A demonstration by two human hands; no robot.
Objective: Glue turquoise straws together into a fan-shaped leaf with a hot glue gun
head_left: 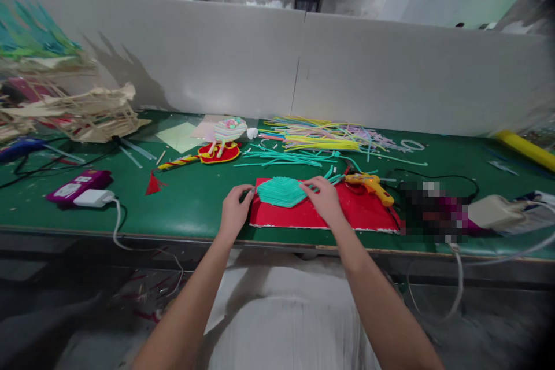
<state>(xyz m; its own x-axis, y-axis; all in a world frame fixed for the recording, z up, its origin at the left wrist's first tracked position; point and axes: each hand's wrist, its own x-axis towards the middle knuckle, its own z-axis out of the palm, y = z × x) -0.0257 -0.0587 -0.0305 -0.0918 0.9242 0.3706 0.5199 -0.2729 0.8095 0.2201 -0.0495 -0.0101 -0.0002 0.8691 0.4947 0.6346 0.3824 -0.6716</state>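
Observation:
A turquoise hexagonal piece built from rows of pipe cleaners (281, 192) lies on a red board (327, 219) in front of me. My left hand (236, 208) pinches at its left corner, thumb and index finger close together. On the opposite side, my right hand (323, 198) has its thumb and fingertips closed at the right corner. Just right of that hand, a yellow glue gun (373, 186) lies over the board's back edge. Loose turquoise pipe cleaners (288, 156) are spread behind the hexagon.
Farther back lie a pile of coloured pipe cleaners (321, 136) and a striped figure on a red base (220, 153). A wooden stick model (99, 113) stands at left, near a purple power bank (78, 187) with a white cable. A white partition (217, 63) closes the table's back.

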